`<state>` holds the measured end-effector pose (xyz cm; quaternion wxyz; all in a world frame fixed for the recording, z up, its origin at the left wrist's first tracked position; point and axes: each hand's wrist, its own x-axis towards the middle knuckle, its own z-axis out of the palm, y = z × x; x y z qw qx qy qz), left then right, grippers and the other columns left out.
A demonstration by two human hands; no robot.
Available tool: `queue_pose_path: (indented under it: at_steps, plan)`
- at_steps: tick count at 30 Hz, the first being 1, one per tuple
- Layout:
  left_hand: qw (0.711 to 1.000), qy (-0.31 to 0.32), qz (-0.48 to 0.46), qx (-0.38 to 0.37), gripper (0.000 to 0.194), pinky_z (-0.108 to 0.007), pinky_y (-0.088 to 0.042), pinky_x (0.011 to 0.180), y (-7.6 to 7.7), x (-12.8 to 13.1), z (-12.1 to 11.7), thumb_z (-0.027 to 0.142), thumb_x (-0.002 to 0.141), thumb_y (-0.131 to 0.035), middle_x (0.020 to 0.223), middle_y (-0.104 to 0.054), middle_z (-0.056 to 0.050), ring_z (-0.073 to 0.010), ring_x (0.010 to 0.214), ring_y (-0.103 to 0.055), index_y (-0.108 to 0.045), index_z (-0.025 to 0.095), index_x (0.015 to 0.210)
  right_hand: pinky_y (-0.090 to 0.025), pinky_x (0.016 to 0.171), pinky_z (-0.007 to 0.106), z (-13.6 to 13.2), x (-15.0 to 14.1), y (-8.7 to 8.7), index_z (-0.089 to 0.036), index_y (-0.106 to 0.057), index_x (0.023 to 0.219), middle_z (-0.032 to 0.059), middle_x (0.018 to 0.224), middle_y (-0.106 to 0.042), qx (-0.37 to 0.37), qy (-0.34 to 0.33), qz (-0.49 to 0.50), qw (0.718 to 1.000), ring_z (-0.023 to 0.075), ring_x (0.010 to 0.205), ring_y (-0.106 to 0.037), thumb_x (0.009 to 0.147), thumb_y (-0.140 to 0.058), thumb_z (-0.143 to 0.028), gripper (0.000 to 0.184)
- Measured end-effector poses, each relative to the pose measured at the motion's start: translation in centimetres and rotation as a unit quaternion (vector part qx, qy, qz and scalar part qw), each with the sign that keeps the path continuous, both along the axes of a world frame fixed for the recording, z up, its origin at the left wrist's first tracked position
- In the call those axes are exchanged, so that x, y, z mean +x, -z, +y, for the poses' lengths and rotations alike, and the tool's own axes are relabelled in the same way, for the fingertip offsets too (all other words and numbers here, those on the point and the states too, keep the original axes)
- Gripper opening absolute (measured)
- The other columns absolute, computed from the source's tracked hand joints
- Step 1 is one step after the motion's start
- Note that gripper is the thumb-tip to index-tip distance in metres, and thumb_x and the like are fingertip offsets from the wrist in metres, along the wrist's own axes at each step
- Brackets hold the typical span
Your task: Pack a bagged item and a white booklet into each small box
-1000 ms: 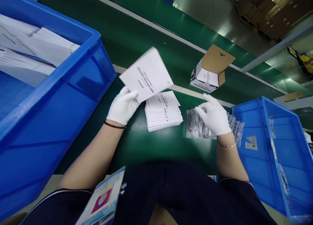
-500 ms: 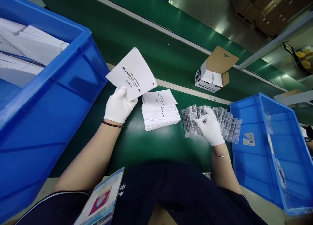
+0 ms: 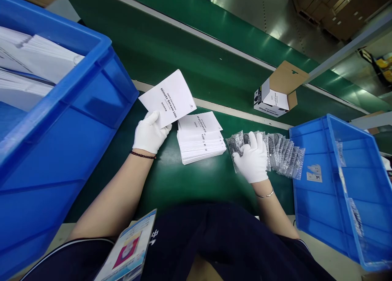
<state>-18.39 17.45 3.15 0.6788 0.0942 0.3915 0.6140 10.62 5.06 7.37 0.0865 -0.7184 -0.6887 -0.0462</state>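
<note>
The left grip (image 3: 150, 133), in a white glove, is holding a white booklet (image 3: 170, 103) by its near edge, the thumb lying over the cover; the printing on the booklet is reading "Minute Stream 1000". Just to the right of this grip, a stack of white booklets (image 3: 200, 148) is lying fanned on the green desk (image 3: 177, 191). The right grip (image 3: 253, 160), also gloved, is resting over the left part of a row of bubble-wrapped packets (image 3: 280, 152), its thumb and forefinger curling narrowly together; whether it is pinching a packet cannot be told. The row is extending rightward from this grip toward a blue bin (image 3: 318, 207). Beyond and to the right of the same grip, an open box (image 3: 271, 109) is standing with its brown flap raised, a white printed sheet (image 3: 275, 98) showing inside. Left of the left grip, a large blue crate (image 3: 101, 105) is holding white paper items (image 3: 52, 56).
</note>
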Motion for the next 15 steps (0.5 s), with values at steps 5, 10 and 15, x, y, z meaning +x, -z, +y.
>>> queue_pose_path:
  at_steps: [5, 10, 15]
  plan:
    - [1.000, 0.002, 0.000, 0.012, 0.017, -0.029, -0.060, 0.076, 0.3, 0.0, 0.1, 0.011, 0.086, -0.055, 0.127, -0.065, -0.004, -0.0219, 0.128, -0.054, -0.061, 0.023, 0.097, -0.041, 0.104, 0.052, -0.3, 2.2, -1.4, -0.023, -0.049, 0.069, 0.0174, 0.128, -0.061, 0.016, 0.044, 0.240, 0.970, 0.0350, 0.124, -0.054, 0.073, -0.071, -0.034, 0.025]
    - [1.000, 0.021, 0.016, 0.016, 0.017, -0.031, -0.055, 0.086, 0.3, 0.1, 0.0, 0.013, 0.088, -0.056, 0.122, -0.067, 0.000, -0.0197, 0.129, -0.052, -0.061, 0.023, 0.099, -0.053, 0.079, 0.042, 0.0, 5.1, -2.3, -0.025, -0.044, 0.076, 0.0014, 0.078, -0.061, 0.028, 0.134, 0.469, 0.872, 0.0240, 0.079, -0.062, 0.072, -0.069, -0.048, 0.035]
    - [1.000, 0.017, 0.026, 0.005, 0.021, -0.030, -0.054, 0.085, -0.6, 0.2, -0.3, 0.009, 0.092, -0.049, 0.115, -0.070, 0.008, -0.0156, 0.131, -0.050, -0.061, 0.025, 0.099, -0.055, 0.090, 0.044, 0.7, 5.8, -2.4, -0.020, -0.055, 0.123, 0.0090, 0.116, -0.067, -0.014, 0.093, 0.618, 0.780, 0.0282, 0.106, -0.064, 0.074, -0.072, -0.049, 0.059]
